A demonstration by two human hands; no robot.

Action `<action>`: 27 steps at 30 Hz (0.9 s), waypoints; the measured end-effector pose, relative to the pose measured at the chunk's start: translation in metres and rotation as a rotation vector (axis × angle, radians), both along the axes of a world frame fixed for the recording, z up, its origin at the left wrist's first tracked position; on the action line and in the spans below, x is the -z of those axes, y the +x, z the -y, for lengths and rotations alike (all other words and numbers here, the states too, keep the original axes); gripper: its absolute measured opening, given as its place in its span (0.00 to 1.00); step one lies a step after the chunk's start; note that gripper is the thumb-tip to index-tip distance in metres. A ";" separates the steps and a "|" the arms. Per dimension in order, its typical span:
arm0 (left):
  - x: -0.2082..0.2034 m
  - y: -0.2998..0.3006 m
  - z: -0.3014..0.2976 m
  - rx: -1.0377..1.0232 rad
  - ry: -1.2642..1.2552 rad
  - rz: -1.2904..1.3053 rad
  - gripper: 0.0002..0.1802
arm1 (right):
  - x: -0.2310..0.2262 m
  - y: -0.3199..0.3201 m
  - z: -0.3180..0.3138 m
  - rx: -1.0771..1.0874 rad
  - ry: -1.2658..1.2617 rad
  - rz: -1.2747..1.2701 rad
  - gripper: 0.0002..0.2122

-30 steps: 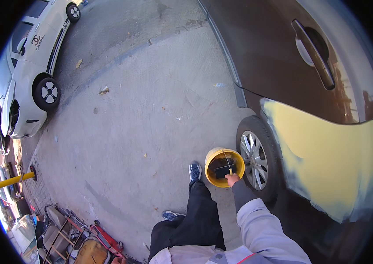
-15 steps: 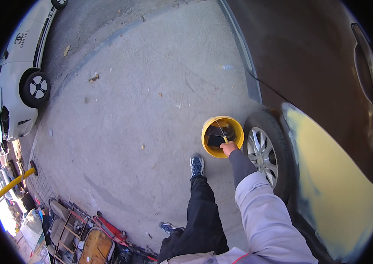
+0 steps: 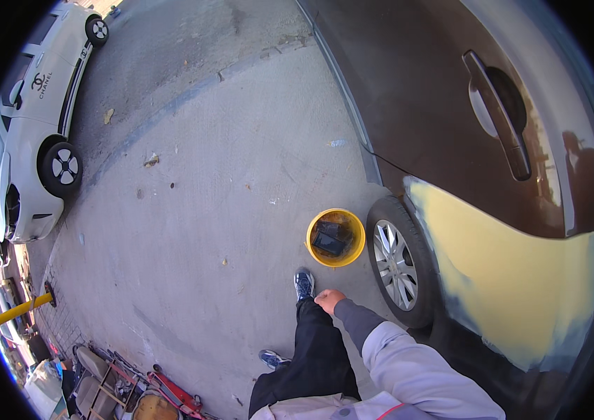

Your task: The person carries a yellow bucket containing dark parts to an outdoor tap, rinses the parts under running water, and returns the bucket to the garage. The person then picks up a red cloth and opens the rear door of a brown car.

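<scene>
My right hand (image 3: pixel 328 301) is by the knee of my dark trousers (image 3: pixel 314 336), its fingers curled in. Whether they pinch the cloth is too small to make out. Just beyond it a yellow bucket (image 3: pixel 361 241) stands upright on the ground, apart from the hand. Dark flat pieces (image 3: pixel 330 241) lie inside it; their kind does not show. Beside the bucket is the wheel (image 3: pixel 396 264) of a brown car. The car's body panel (image 3: pixel 500 273) carries a wide patch of pale yellow filler with grey-blue edges. My left hand is out of view.
A brown car door (image 3: pixel 444 91) with a handle (image 3: pixel 499 115) rises at the right. A white car (image 3: pixel 38 119) is parked at the far left. Near the lower left lie a red jack (image 3: pixel 174 393) and piled clutter, with a yellow post (image 3: pixel 20 310) behind.
My right hand has let go of the bucket's handle and drawn back toward my knee. The bucket now stands free beside the wheel. The view has shifted, showing more of the brown car.
</scene>
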State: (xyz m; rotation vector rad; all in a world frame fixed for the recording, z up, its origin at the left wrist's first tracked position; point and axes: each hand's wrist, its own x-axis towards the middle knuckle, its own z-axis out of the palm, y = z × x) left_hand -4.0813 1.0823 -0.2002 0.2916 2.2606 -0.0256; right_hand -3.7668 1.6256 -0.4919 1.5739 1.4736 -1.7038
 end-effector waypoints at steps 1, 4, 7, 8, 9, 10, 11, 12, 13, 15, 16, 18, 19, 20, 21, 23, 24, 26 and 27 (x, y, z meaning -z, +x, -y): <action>0.005 -0.006 -0.001 0.095 -0.104 -0.014 0.18 | -0.009 0.009 0.006 -0.042 0.033 0.031 0.19; 0.020 -0.014 0.014 0.103 -0.061 -0.112 0.17 | -0.029 0.043 0.015 -0.162 0.095 0.130 0.21; 0.053 -0.025 0.048 0.247 0.081 -0.194 0.15 | -0.045 0.083 0.027 -0.152 0.212 0.212 0.23; 0.067 -0.028 0.060 0.298 0.151 -0.233 0.14 | -0.049 0.094 0.031 -0.127 0.264 0.236 0.23; 0.084 -0.040 0.066 -0.349 0.213 -0.011 0.13 | -0.053 0.103 0.034 -0.122 0.306 0.254 0.23; 0.094 -0.043 0.077 -0.271 0.236 -0.029 0.14 | -0.059 0.110 0.038 -0.117 0.348 0.273 0.23; 0.106 -0.049 0.083 -0.194 0.257 -0.047 0.14 | -0.066 0.115 0.048 -0.110 0.369 0.333 0.23; 0.116 -0.053 0.087 -0.119 0.277 -0.065 0.15 | -0.076 0.119 0.064 -0.025 0.412 0.305 0.22; 0.122 -0.057 0.089 -0.086 0.322 -0.093 0.15 | -0.087 0.122 0.081 0.062 0.435 0.313 0.22; 0.126 -0.057 0.089 -0.042 0.371 -0.127 0.15 | -0.111 0.122 0.120 0.191 0.444 0.290 0.21; 0.122 -0.057 0.089 -0.060 0.428 -0.106 0.16 | -0.123 0.118 0.147 0.236 0.426 0.253 0.21; 0.106 -0.054 0.087 -0.125 0.472 -0.048 0.17 | -0.146 0.113 0.203 0.231 0.424 0.220 0.21; 0.096 -0.052 0.088 -0.059 0.461 -0.057 0.18 | -0.156 0.112 0.235 0.184 0.442 0.216 0.20; 0.087 -0.049 0.089 -0.001 0.447 -0.071 0.18 | -0.164 0.111 0.264 0.132 0.457 0.243 0.21; 0.078 -0.047 0.092 0.064 0.439 -0.089 0.19 | -0.173 0.117 0.293 0.081 0.469 0.264 0.22; 0.068 -0.043 0.100 0.135 0.363 -0.043 0.20 | -0.184 0.141 0.351 0.103 0.416 0.282 0.21; 0.067 -0.042 0.104 0.177 0.332 -0.024 0.21 | -0.188 0.157 0.377 0.133 0.401 0.295 0.21; 0.072 -0.041 0.114 0.288 0.244 -0.029 0.22 | -0.188 0.198 0.425 0.185 0.385 0.350 0.21; 0.076 -0.041 0.120 0.343 0.180 -0.029 0.22 | -0.183 0.221 0.446 0.220 0.375 0.383 0.21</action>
